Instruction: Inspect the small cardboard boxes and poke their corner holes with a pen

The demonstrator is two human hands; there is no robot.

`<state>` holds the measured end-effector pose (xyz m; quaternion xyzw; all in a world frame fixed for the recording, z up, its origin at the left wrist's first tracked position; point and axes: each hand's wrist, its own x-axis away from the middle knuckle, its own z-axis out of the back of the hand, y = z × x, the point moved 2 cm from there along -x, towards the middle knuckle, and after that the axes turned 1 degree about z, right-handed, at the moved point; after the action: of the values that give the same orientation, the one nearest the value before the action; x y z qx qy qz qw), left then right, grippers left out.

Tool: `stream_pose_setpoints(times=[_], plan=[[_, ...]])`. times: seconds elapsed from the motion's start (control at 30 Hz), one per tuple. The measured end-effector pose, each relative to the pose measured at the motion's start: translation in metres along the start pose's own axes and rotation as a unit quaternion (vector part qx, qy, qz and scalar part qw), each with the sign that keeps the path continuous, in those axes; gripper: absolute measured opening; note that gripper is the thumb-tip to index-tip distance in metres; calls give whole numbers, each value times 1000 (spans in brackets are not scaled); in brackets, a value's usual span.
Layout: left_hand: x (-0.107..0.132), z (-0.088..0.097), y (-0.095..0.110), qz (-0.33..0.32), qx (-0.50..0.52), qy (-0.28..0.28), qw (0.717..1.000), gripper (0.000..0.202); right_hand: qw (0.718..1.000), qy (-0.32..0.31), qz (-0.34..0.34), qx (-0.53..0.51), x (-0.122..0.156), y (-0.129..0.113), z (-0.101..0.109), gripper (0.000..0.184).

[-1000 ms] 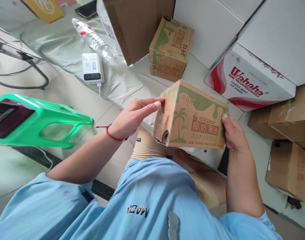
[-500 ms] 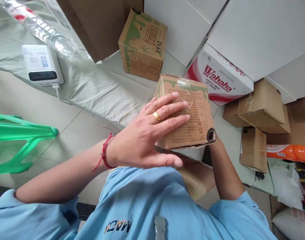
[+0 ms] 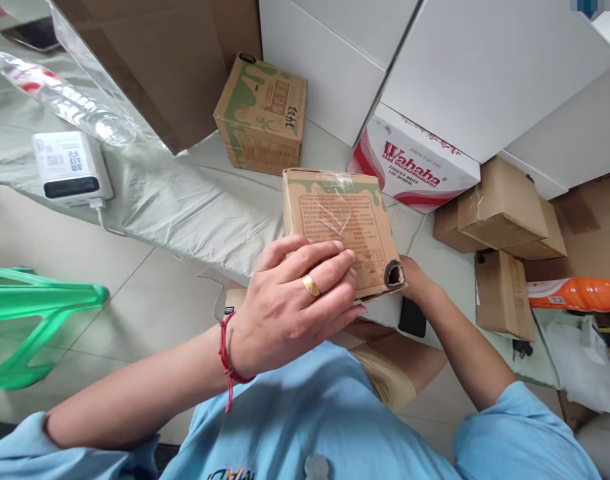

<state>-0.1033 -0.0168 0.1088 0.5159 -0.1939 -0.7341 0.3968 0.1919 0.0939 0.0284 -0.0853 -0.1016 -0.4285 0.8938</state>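
A small brown cardboard box (image 3: 342, 220) with green print and clear tape is held in front of my body, its printed face turned up. My left hand (image 3: 305, 287), wearing a gold ring and a red cord bracelet, grips its near left side, fingers bent over the printed face. At the box's right side is my right hand (image 3: 415, 279), gripping it from behind and below; its fingers are mostly hidden. A dark-rimmed hole shows at the box's near right corner. Behind stands a similar green-printed box (image 3: 262, 110).
On the cloth-covered table (image 3: 195, 207) are a white power bank (image 3: 72, 167), a clear plastic bottle (image 3: 79, 107), a white-and-red Wahaha carton (image 3: 415, 160) and small brown boxes (image 3: 502, 207). An orange bottle (image 3: 577, 293) lies at right. A green stool (image 3: 35, 327) stands left.
The held box has shifted slightly left and down in view. My left hand has slid toward its near edge, and its fingers have bent from lying flat. More of my right hand shows.
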Motion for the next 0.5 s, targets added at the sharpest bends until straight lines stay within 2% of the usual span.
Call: stream_pose_setpoints(times=[0.13, 0.27, 0.33, 0.37, 0.4, 0.43, 0.47, 0.5], plan=[[4, -10, 6, -72, -81, 24, 994, 25, 999, -32, -1, 16, 0, -1, 2, 12], [4, -15, 12, -96, -135, 72, 984, 21, 999, -15, -18, 28, 17, 13, 9, 9], [3, -17, 16, -99, -181, 86, 975, 17, 998, 36, -50, 16, 31, 24, 18, 7], [3, -18, 18, -101, -204, 88, 970, 16, 993, 92, -74, -22, 40, 29, 25, 4], [2, -19, 20, -103, -225, 89, 965, 15, 977, 169, -99, -87, 48, 32, 34, 3], [2, -20, 22, -104, -242, 89, 961, 15, 941, 260, -118, -183, 57, 33, 43, 8], [1, -21, 23, -104, -252, 89, 958, 16, 880, 346, -125, -299, 66, 32, 51, 15], [1, -21, 23, -106, -256, 91, 957, 17, 803, 410, -121, -416, 73, 27, 58, 20]])
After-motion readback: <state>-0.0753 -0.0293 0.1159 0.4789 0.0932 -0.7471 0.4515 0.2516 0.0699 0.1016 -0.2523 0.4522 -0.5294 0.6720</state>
